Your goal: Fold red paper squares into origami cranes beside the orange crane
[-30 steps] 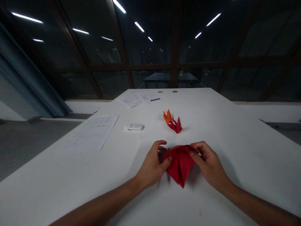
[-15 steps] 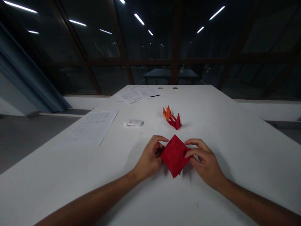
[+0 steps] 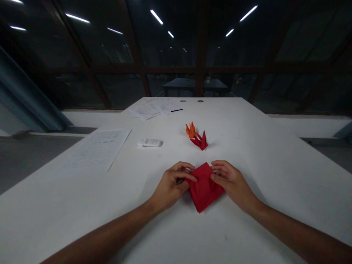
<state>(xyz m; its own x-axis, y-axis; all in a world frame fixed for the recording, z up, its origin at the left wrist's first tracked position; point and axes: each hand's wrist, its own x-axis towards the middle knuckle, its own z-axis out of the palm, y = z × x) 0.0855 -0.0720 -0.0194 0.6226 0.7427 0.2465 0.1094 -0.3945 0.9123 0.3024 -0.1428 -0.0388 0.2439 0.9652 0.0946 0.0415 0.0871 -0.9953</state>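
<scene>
A folded red paper [image 3: 204,189], roughly diamond-shaped, is held between my two hands above the near part of the white table. My left hand [image 3: 173,184] grips its left corner, with a finger lying over the front face and the thumb at the edge. On the right side, my right hand [image 3: 231,182] pinches the paper near its upper right edge, thumb in front and fingers behind. Just beyond the paper stand an orange folded paper figure [image 3: 191,130] and a dark red one [image 3: 201,141], close together.
A white tube-like item [image 3: 150,143] lies left of the figures. Printed sheets [image 3: 96,148] rest at the left, with more papers [image 3: 151,109] and a black pen [image 3: 176,110] farther back. Two round discs sit near the far edge of the white table [image 3: 247,146].
The red paper has tilted, its lower tip shifting left and downward. My left finger has moved onto its face, and my right hand has slid toward its upper edge. The view has turned slightly right.
</scene>
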